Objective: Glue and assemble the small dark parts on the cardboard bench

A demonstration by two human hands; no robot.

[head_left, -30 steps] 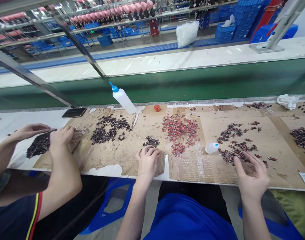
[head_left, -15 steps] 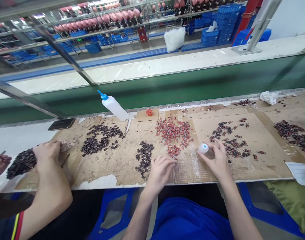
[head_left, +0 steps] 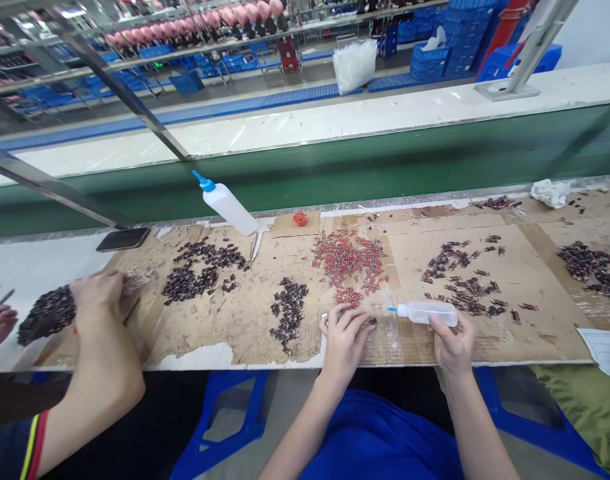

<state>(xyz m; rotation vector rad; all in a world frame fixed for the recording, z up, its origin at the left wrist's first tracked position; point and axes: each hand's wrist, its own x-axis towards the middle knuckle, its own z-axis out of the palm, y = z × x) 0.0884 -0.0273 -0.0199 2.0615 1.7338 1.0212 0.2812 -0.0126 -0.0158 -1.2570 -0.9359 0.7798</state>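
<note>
My right hand (head_left: 455, 341) grips a small clear squeeze bottle (head_left: 437, 312), which lies level with its thin blue tip pointing left. My left hand (head_left: 345, 337) is closed just left of that tip, with a small dark piece (head_left: 371, 322) at its fingertips. Beyond my left hand spreads a pile of small red-and-metal pieces (head_left: 347, 260). To its left sits a heap of small dark pieces (head_left: 289, 310). Red-and-dark pieces (head_left: 467, 293) lie scattered behind the bottle.
A larger white bottle with a blue nozzle (head_left: 231, 210) leans at the back, beside a small red cap (head_left: 299, 219). At left, a co-worker's arm (head_left: 97, 360) rests by dark heaps and a phone (head_left: 123, 239). A paper slip (head_left: 603, 350) lies at right.
My right hand has turned the bottle from pointing toward me to pointing left. My left hand has moved right, nearer the bottle tip.
</note>
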